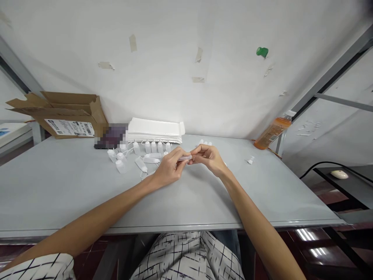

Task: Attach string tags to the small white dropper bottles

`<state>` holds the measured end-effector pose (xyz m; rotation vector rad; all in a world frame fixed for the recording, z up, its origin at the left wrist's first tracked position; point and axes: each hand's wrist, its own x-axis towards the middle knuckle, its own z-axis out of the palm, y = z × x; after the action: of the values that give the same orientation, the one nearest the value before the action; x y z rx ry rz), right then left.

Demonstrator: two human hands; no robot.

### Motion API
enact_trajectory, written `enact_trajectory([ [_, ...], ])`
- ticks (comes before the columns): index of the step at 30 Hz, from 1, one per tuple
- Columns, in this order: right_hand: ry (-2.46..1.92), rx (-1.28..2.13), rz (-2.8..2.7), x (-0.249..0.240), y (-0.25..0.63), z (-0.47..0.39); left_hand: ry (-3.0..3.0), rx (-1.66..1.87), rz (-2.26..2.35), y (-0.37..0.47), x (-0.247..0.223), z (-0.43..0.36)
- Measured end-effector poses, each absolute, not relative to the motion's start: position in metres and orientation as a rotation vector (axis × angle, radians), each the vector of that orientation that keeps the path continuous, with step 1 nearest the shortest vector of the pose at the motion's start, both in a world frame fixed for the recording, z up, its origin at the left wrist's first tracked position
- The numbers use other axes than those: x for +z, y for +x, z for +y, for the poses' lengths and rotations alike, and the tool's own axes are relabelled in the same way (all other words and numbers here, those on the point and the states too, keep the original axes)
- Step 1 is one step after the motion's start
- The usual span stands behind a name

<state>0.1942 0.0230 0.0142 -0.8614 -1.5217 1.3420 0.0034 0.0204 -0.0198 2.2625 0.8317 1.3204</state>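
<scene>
My left hand (171,167) is closed round a small translucent white bottle (184,158), which lies nearly level above the middle of the table. The fingertips of my right hand (208,158) are pinched at the bottle's right end; whatever small part they may hold is hidden. Several similar bottles stand in a row (154,147) behind my left hand. More of them, some lying down, are to its left, such as a tilted one (141,164) and an upright one (120,166). A few small white pieces (205,143) lie behind my right hand.
The grey table (186,206) meets a white wall. At the back are an open cardboard box (70,116), a dark pixelated object (112,136) and stacked white sheets (154,130). An orange bottle (274,132) leans at the right, with a small white piece (250,160) nearer.
</scene>
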Motion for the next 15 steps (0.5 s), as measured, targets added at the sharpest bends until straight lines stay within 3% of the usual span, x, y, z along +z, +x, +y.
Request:
enact_trajectory([
  [8,-0.88,1.406,-1.561,0.015,0.201,0.024,2.364,1.32,0.759,0.003,-0.021,0.022],
  [15,-0.871,1.233,-1.587,0.024,0.2,0.022,1.97,1.285,0.936,0.007,-0.002,0.016],
])
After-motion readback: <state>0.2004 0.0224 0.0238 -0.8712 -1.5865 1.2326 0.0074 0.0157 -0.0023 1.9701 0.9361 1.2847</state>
